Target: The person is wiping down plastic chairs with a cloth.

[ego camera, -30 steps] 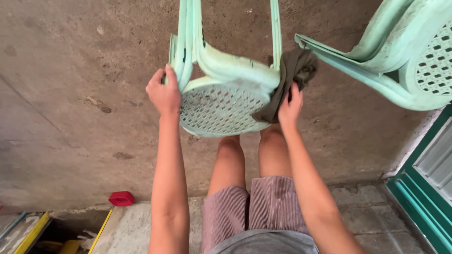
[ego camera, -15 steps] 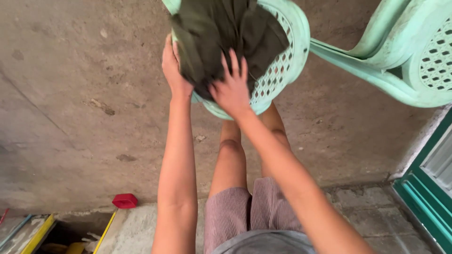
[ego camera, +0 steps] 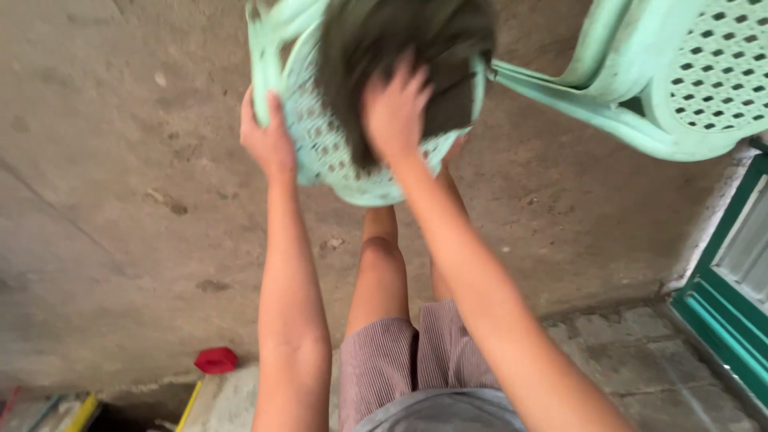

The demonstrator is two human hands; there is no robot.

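The bare grey concrete floor [ego camera: 120, 200] fills most of the view. A mint-green plastic chair with a lattice seat [ego camera: 320, 148] is held tilted above it, just in front of the person's knees, beside a second mint-green plastic chair [ego camera: 680, 88] at the right. A dark olive cloth [ego camera: 384, 40] lies on the seat. The right hand [ego camera: 396, 112] presses flat on the cloth, fingers spread; the left hand [ego camera: 268, 140] grips the seat's edge. A small red block [ego camera: 216, 360] lies near the floor's edge.
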